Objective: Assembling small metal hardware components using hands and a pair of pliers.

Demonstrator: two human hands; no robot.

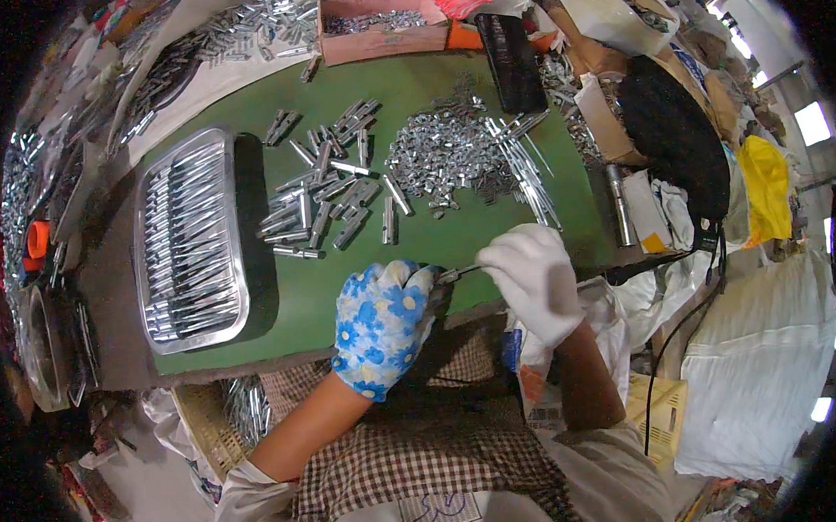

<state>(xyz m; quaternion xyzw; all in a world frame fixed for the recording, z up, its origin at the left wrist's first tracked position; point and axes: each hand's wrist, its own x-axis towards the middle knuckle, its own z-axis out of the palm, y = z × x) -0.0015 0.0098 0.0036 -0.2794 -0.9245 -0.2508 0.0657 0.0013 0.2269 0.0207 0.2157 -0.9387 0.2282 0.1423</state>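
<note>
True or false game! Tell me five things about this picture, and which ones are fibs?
1. A flowered glove covers the left hand. True.
2. The right hand is bare. False: it wears a white glove.
3. A thin metal piece shows between the hands. True.
4. The silver tray is empty. False: shiny metal rods fill it.
5. A pink box sits at the far edge of the green tabletop. True.

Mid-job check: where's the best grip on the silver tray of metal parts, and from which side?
Probably the raised rim of the silver tray, midway along both long sides, coming from left and right. It lies flat, longer front to back, with metal parts laid crosswise inside, so a level two-sided hold should keep them settled.
</note>
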